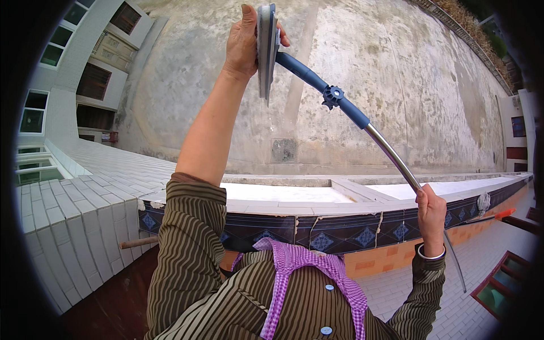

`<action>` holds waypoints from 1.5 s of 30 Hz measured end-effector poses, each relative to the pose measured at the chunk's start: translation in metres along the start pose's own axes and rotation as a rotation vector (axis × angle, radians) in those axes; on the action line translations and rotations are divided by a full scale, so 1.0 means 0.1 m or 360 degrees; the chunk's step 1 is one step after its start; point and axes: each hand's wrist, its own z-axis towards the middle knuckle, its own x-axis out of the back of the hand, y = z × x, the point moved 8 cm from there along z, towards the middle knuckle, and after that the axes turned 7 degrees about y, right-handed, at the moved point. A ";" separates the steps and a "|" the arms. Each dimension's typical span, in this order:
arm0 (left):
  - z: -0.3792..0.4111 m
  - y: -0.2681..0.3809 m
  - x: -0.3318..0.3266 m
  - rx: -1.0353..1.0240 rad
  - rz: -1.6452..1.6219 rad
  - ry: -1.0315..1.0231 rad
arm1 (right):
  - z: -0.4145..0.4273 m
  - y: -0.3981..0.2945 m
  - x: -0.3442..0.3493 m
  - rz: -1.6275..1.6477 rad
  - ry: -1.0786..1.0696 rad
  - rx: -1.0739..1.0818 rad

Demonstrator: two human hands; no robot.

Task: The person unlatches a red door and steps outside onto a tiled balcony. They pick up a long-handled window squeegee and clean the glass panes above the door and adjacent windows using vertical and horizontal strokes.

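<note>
I hold a long-handled window cleaner out over a balcony parapet. My left hand grips its flat head, which is seen edge-on with a pale pad side and a thin blade at its lower end. The thumb lies on the near side, and fingertips show past the far side. From the head a blue plastic neck runs to a knobbed pivot joint. Beyond that comes a shiny metal pole. My right hand is closed around this pole, whose end reaches down past the wrist.
Far below spreads a stained concrete yard with a square drain cover. White-tiled wall stands at the left, near a wooden stick. An orange-tipped tool and a grey cloth are at the right.
</note>
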 end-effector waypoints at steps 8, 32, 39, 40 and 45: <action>0.12 -0.01 -0.03 0.0098 0.0159 0.0028 | 0.12 0.06 -0.12 0.0019 -0.0047 -0.0050; -0.04 0.25 -0.22 0.0096 0.0062 0.0193 | -0.14 -0.07 -0.02 -0.0217 -0.0001 -0.0027; -0.09 0.35 -0.16 -0.0190 -0.0045 0.0514 | -0.15 -0.27 0.11 -0.0396 0.0120 0.0029; -0.09 0.35 -0.16 -0.0199 -0.0025 0.0518 | -0.15 -0.29 0.12 -0.0399 0.0131 0.0033; 0.03 0.12 -0.13 0.0064 -0.0118 0.0431 | -0.12 -0.24 0.14 -0.0413 0.0119 0.0000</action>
